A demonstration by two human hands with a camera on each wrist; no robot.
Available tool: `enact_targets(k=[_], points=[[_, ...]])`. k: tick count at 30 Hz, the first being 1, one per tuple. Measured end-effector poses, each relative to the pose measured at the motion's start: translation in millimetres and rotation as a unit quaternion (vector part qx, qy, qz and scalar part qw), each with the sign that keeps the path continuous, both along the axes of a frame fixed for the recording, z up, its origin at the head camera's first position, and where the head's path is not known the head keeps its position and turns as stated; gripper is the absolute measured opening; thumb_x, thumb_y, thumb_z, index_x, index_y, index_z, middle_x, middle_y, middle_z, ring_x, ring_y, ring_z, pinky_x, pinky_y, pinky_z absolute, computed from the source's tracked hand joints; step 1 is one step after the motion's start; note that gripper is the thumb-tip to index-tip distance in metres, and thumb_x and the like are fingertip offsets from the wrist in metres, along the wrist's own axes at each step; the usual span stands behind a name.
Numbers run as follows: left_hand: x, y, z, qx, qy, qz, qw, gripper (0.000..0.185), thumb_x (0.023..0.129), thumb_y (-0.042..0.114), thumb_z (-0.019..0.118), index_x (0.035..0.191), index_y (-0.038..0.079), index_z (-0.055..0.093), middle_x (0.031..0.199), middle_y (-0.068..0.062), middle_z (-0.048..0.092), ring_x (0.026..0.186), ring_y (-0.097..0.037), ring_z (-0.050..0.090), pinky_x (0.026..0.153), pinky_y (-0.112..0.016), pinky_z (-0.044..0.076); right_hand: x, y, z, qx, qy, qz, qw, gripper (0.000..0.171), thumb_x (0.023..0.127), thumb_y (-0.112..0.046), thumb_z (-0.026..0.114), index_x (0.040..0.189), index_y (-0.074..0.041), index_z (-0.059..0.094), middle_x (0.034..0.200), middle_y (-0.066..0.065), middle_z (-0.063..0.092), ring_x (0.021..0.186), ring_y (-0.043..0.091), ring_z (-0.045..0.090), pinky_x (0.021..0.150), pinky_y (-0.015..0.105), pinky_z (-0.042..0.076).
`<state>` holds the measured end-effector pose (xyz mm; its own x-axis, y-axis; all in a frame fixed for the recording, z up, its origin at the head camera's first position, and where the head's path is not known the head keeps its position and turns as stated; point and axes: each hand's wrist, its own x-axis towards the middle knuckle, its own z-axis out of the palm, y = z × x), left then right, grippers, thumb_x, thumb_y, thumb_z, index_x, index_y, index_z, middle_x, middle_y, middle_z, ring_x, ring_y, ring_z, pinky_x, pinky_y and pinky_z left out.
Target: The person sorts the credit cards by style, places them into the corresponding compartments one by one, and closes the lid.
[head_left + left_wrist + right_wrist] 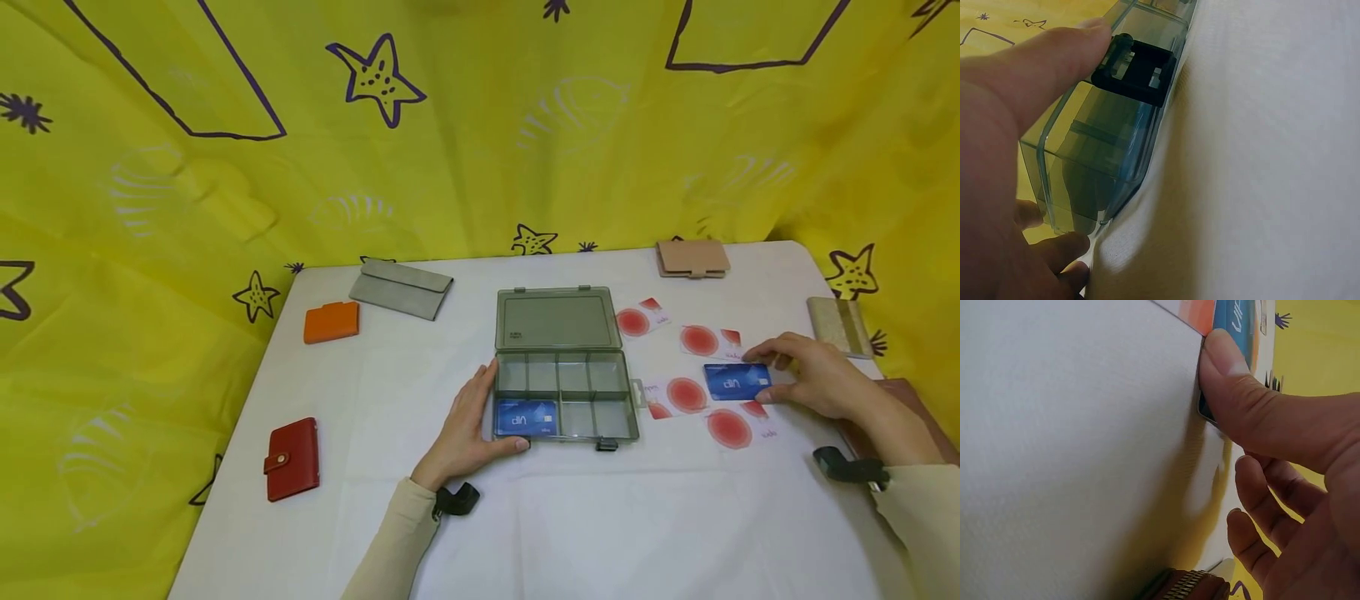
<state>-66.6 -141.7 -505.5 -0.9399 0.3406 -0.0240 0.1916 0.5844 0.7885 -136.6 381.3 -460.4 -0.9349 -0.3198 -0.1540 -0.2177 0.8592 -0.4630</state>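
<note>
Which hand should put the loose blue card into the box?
Right. The right hand already touches the blue card, while the left hand steadies the open box.

Both arms: cream long sleeves, snug cuffs. Black strap w/ clip at each wrist. Hands bare, no rings seen.

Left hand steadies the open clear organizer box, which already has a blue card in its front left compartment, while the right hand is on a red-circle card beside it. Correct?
Not quite. The right hand is on a blue card, not a red-circle one; the head view shows it. The rest holds: the left hand steadies the open organizer box, with another blue card in its front left compartment.
</note>
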Motion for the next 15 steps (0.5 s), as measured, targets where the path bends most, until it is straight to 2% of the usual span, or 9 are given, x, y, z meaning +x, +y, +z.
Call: enact_targets(k=[2, 6, 11, 15], points=[[0.2, 0.3, 0.1, 0.002, 0.000, -0.001, 1.0000, 0.123, 0.082, 0.047, 0.089, 0.173, 0.029, 0.009, 0.179, -0.008, 0.018, 0.166, -0.033, 0.013, 0.128, -0.068, 0.019, 0.2, 1.2, 0.0, 0.001, 0.007, -0.001, 1.000, 0.055, 0.073, -0.015, 0.098, 0.122, -0.003, 0.074, 0.110, 0.013, 0.070, 0.098, 0.029, 0.059, 0.074, 0.015, 0.043], [0.7, 0.7, 1.0, 0.000, -0.001, 0.000, 1.0000, 0.123, 0.081, 0.048, 0.089, 0.173, 0.028, 0.010, 0.179, -0.008, 0.018, 0.166, -0.033, 0.013, 0.128, -0.069, 0.019, 3.2, 1.9, -0.1, -0.001, 0.024, -0.008, 1.000, 0.042, 0.075, -0.015, 0.097, 0.110, -0.009, 0.075, 0.105, 0.006, 0.071, 0.091, 0.016, 0.058, 0.074, 0.013, 0.041], [0.6, 0.2, 1.6, -0.007, -0.005, 0.002, 1.0000, 0.123, 0.082, 0.047, 0.089, 0.173, 0.028, 0.009, 0.179, -0.007, 0.017, 0.166, -0.031, 0.012, 0.129, -0.067, 0.018, 8.0, 3.5, 3.9, -0.034, 0.006, -0.029, 0.999, 0.021, 0.090, -0.014, 0.086, 0.104, -0.014, 0.071, 0.101, 0.006, 0.072, 0.080, 0.003, 0.052, 0.067, 0.018, 0.043], [0.4, 0.3, 2.3, -0.010, -0.001, 0.000, 0.9999, 0.123, 0.082, 0.047, 0.089, 0.173, 0.027, 0.009, 0.179, -0.009, 0.018, 0.166, -0.032, 0.012, 0.129, -0.067, 0.019, 10.4, 2.5, 9.6, -0.065, 0.008, -0.054, 0.996, 0.011, 0.102, -0.013, 0.072, 0.110, -0.009, 0.066, 0.099, 0.007, 0.070, 0.075, -0.001, 0.055, 0.066, 0.012, 0.047]])
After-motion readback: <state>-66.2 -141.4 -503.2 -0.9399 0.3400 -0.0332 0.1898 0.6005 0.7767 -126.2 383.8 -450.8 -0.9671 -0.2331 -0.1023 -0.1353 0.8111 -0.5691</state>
